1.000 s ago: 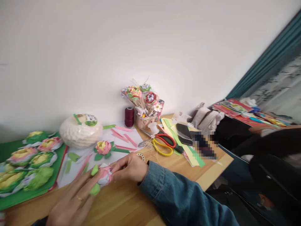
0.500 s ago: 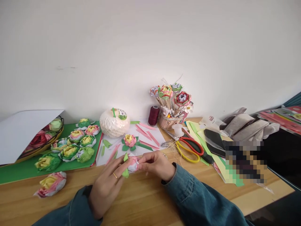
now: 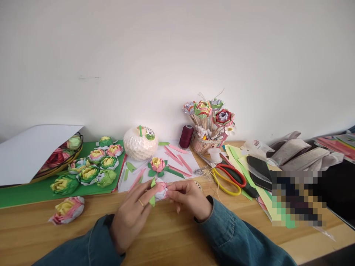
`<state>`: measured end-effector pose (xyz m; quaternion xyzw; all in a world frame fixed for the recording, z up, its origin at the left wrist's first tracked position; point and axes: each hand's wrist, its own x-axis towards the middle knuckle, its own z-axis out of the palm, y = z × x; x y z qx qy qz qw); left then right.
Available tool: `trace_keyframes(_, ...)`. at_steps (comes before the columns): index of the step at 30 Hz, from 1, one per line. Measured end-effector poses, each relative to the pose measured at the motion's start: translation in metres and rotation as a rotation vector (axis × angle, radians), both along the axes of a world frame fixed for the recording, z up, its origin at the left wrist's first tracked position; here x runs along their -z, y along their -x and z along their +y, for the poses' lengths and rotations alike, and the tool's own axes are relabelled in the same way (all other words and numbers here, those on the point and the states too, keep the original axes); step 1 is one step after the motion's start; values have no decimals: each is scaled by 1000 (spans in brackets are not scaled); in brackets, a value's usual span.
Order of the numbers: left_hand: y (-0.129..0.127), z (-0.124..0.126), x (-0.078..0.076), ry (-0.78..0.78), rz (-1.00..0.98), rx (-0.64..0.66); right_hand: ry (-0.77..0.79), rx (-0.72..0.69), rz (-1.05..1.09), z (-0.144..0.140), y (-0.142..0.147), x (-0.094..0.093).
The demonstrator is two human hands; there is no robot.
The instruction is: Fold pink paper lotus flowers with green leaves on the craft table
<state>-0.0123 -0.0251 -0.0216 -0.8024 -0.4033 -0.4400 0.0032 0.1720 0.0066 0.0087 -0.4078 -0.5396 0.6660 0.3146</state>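
A: Item held: paper flower (image 3: 160, 190), pink and white with green leaf tips, pinched between both hands just above the wooden table (image 3: 172, 240).

B: Grip?

A: Left hand (image 3: 133, 214), ringed, fingers (image 3: 144, 192) closed narrow on the near-left side of the flower. Right hand (image 3: 191, 197), fingertips (image 3: 171, 190) pressed on its right edge. Nothing else held.

B: Neighbours?

A: Just beyond the fingertips: white sheet (image 3: 166, 162) with a finished flower (image 3: 158, 164), pink strips (image 3: 177, 157) and green scraps. Right of the right-hand fingers: scissors (image 3: 229, 179), red and yellow handles. Well left of the left-hand fingers: loose flower (image 3: 68, 208), and a green sheet (image 3: 27, 194) bearing a cluster of flowers (image 3: 88, 171).

B: Hazards?

A: Likely: too hard a pinch crushing or tearing the thin folds. Uneven pull from the two hands probably undoing a tucked petal or shedding a green leaf. Slip of the narrow grip likely dropping the flower onto the table, petals springing loose. Sleeve drag possibly scattering the strips.
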Motion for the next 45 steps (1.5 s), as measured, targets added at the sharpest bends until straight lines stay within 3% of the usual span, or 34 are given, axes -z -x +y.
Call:
trace_keyframes(2,0,3,1,144,-146,26,-16,-21,-18,-1,-2,-4)
trace_keyframes(4,-1,5,1,405,-395,84,-97,32,-53,-2,-4,-8)
trace_keyframes(7,-3,7,-6,804,-812,251,-339,196,-91,-4,-7,-14)
trace_keyframes(9,-5,5,-14,976,-1003,336,-515,245,-84,-5,-7,-17)
trace_keyframes(13,-7,1,-25,1216,-1193,429,-676,181,-8,-6,-6,-20)
trace_keyframes(17,-6,1,-21,1382,-1261,577,-587,79,12,-6,-5,-21)
trace_keyframes(24,-3,-1,-13,1477,-1307,650,-447,25,15,-6,-5,-17)
trace_keyframes(31,-4,0,-17,1479,-1197,658,-494,47,-87,-8,-4,-22)
trace_keyframes(36,-7,0,-22,1395,-1130,581,-275,-46,-34,-4,-4,-21)
trace_keyframes(38,-7,0,-22,1347,-1107,525,-209,45,41,-2,-5,-18)
trace_keyframes(41,-7,2,-19,1284,-1104,485,-209,187,11,0,-6,-17)
trace_keyframes(45,-7,3,-17,1190,-1089,484,-202,127,-96,-2,-6,-20)
